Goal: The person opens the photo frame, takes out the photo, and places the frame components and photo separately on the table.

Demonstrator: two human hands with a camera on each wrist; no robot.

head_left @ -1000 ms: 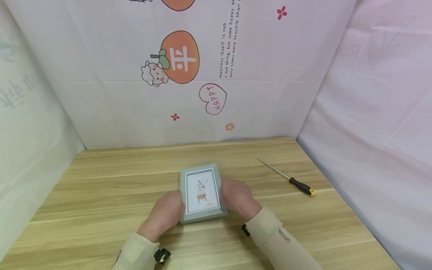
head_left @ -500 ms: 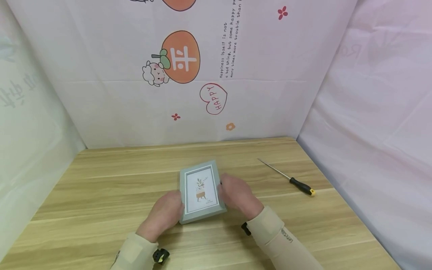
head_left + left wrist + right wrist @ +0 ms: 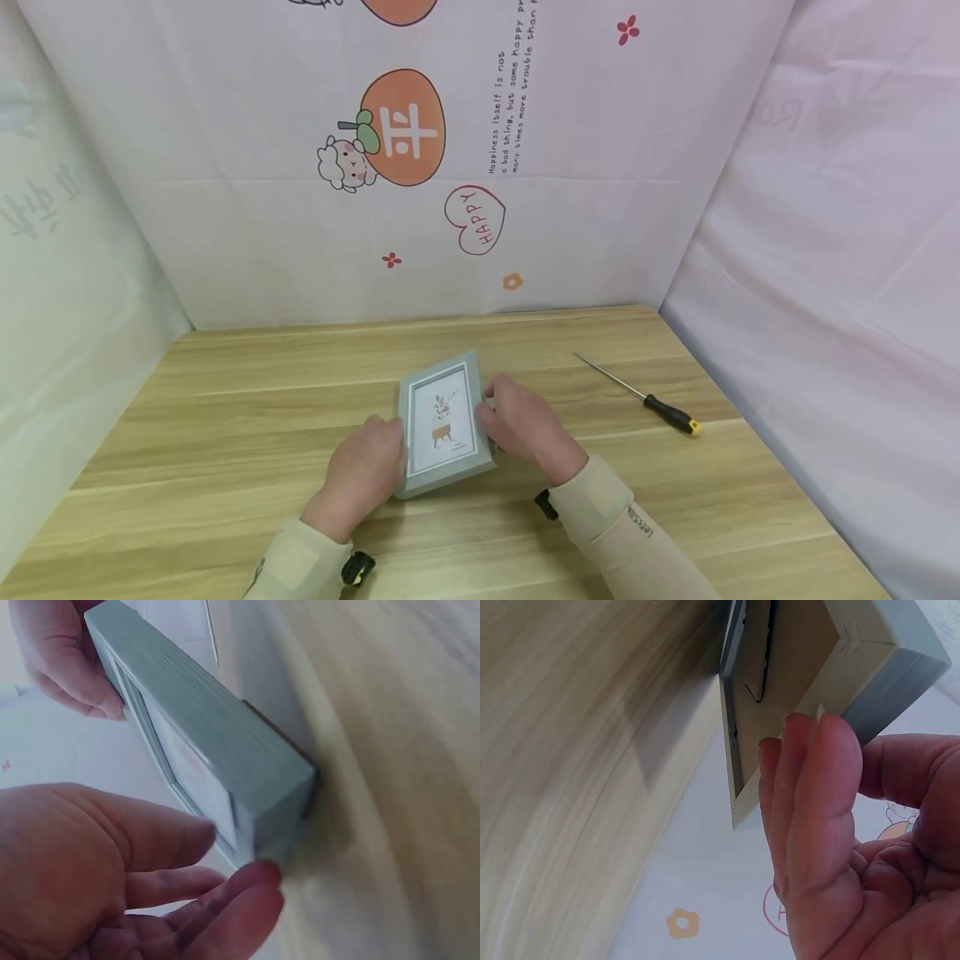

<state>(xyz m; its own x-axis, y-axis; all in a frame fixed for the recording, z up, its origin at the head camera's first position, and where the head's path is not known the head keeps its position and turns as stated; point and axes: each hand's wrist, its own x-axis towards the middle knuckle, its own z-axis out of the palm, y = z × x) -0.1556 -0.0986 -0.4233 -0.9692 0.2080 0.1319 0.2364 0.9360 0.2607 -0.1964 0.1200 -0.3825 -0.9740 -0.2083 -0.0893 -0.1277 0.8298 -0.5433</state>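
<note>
A pale grey-green picture frame (image 3: pixel 447 477) with a plant print (image 3: pixel 442 417) is tilted in the head view, its right side raised off the table and its left side low. My left hand (image 3: pixel 363 467) holds the left edge; in the left wrist view its thumb lies at the front and its fingers at the edge. With thumb in front and fingers behind, my right hand (image 3: pixel 528 425) pinches the right edge. The right wrist view shows the frame's brown backing board (image 3: pixel 799 664), with a thin dark piece of bent metal on it.
On the wooden table (image 3: pixel 262 392), a screwdriver (image 3: pixel 671 414) with a black and yellow handle lies to the right, its shaft pointing away. White printed cloth (image 3: pixel 585 208) hangs behind, and more cloth closes both sides.
The frame's right side has risen, so its face leans further to the left. My right hand went up slightly with it; my left hand stays at the left edge.
</note>
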